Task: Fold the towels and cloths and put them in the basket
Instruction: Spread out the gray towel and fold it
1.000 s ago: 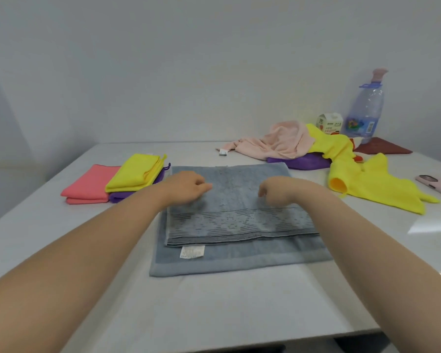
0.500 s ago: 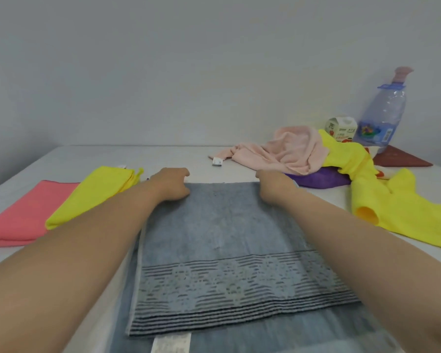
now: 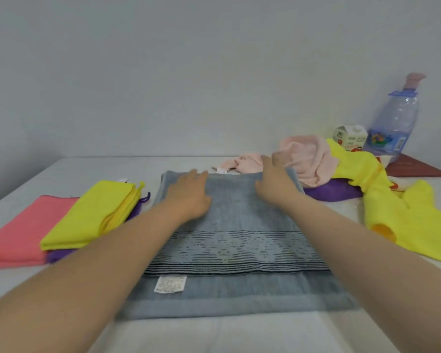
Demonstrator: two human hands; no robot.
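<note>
Your L hand [image 3: 189, 197] lies flat, fingers straight, on the far part of the grey rectangular terry towel w/ patterned band [image 3: 234, 250]. Your R hand [image 3: 275, 183] lies flat just beside it, fingers straight, reaching over the towel's far edge. The towel is doubled over on the white table [image 3: 239, 335], under both forearms. Left of L hand: folded yellow microfibre cloth [image 3: 92, 215] atop a purple folded cloth [image 3: 59, 256], w/ a coral-pink folded cloth [image 3: 18, 233] further left. Right of R hand: crumpled pale-pink towel [image 3: 308, 159], purple bunched cloth [image 3: 331, 193], loose yellow cloth [image 3: 418, 220].
</note>
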